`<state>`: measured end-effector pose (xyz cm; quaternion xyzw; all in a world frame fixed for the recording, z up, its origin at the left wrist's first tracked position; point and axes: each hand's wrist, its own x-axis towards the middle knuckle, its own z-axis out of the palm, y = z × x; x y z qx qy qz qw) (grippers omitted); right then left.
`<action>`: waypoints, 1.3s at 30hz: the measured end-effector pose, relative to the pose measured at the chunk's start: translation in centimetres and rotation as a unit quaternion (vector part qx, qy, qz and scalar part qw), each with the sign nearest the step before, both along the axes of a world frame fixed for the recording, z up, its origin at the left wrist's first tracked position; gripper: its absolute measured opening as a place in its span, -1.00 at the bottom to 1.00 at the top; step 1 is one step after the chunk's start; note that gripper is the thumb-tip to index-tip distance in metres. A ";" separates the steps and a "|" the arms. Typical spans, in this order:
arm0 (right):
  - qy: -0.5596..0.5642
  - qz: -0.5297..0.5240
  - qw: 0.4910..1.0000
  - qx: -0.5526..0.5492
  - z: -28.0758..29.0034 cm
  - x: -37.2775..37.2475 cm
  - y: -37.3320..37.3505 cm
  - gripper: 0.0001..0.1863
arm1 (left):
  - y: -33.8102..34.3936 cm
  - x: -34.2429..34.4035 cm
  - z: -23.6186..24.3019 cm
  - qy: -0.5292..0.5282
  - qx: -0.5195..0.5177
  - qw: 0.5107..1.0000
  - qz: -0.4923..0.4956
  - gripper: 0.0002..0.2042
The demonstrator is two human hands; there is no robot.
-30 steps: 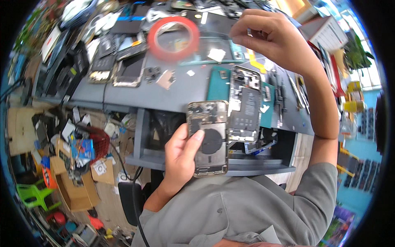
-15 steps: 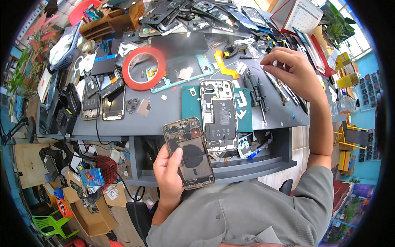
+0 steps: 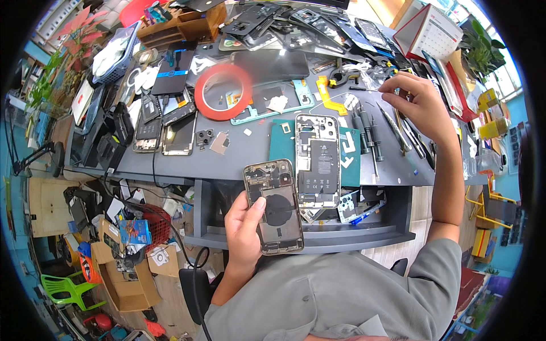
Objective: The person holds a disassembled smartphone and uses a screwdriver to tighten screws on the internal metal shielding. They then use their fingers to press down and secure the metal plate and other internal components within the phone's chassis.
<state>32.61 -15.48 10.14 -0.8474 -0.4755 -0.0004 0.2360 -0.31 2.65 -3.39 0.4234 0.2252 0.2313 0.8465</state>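
My left hand point(image 3: 244, 230) grips an opened phone back housing point(image 3: 274, 210) by its left edge, thumb on top; a dark round coil shows in its middle. The housing is tilted in front of the desk edge. Beside it, an opened phone point(image 3: 318, 162) with a black battery and white-edged frame lies on a green mat point(image 3: 278, 142). My right hand point(image 3: 414, 105) hovers over the right of the desk, thumb and fingertips pinched together. A thin black tool point(image 3: 358, 88) lies by those fingertips; whether they hold its end, or anything, I cannot make out.
Several screwdrivers point(image 3: 367, 133) and tweezers point(image 3: 395, 128) lie right of the mat. A red tape roll point(image 3: 247, 94), a yellow flex cable point(image 3: 330, 98) and phone parts lie further back. Below the desk edge a drawer point(image 3: 307, 241) stands pulled out.
The whole view has shifted, so the desk and its things appear further right. Both hands keep nearly the same pose, the left still holding the housing.
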 end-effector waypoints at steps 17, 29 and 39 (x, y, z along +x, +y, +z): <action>-0.004 0.137 0.986 -0.094 -4.8 -3.3 15.7 -0.62 | 0.2 0.0 0.0 0.010 -0.002 1.000 -0.002 -0.80; -0.014 0.134 0.987 -0.086 -6.0 -3.2 15.7 -0.69 | 0.9 -0.4 -0.7 -0.023 0.016 0.999 -0.040 -0.81; 0.053 0.089 0.991 -0.083 -4.9 -4.5 16.6 -0.70 | 0.8 -0.4 -0.6 -0.011 0.006 0.999 -0.034 -0.78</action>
